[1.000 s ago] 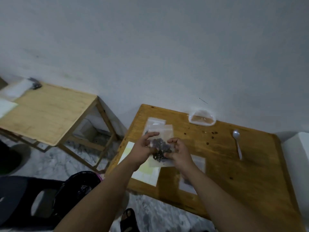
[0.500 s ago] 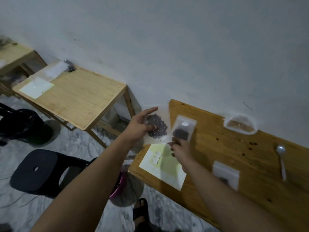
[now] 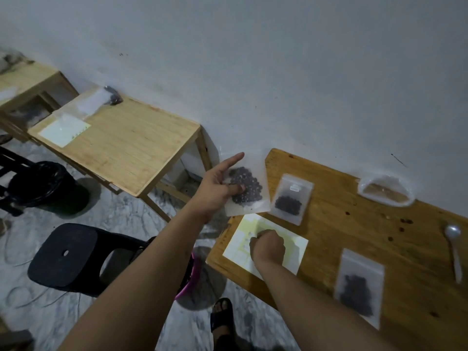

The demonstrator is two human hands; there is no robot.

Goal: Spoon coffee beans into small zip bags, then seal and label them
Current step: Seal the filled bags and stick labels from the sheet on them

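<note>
Grey wall, marble floor. Work table [image 3: 395, 252] at right, second table [image 3: 121, 148] at left, black stool [image 3: 68, 254] between me and them.

Left hand [image 3: 217, 188] is up past the work table's left edge, thumb pinching a bean bag [image 3: 249, 196], index finger straight. The bag hangs over the floor, not the table. Right hand [image 3: 267, 245] is knuckles up on the label sheet [image 3: 295, 245], fingers curled down. Cannot tell if a label is pinched yet, fingertips are hidden.

Risks, my read:
- Bag is held by a thin thumb pinch, off the table. If it slips, or the zip is not fully closed (cannot see the seal), beans go on the floor.
- Peeling one-handed, nothing pins the sheet. It could lift or slide with the label, and the label may fold on itself.
- My eyes are on the sheet, so the raised bag could tilt.

Containers:
- Clear tub [image 3: 385, 193] by the wall, something brownish inside, too blurred to call.
- Near bag [image 3: 358, 282] lies flat at the table's front, dark beans in its lower half.
- Labelled bag [image 3: 291, 198] lies flat just beside the held one, beans at its bottom, small white patch near the top.
- Held bag has the fullest clump of beans.

Spoon [image 3: 453, 249] lies at far right, bowl looks empty. Loose beans [image 3: 402, 221] are scattered near the tub.
</note>
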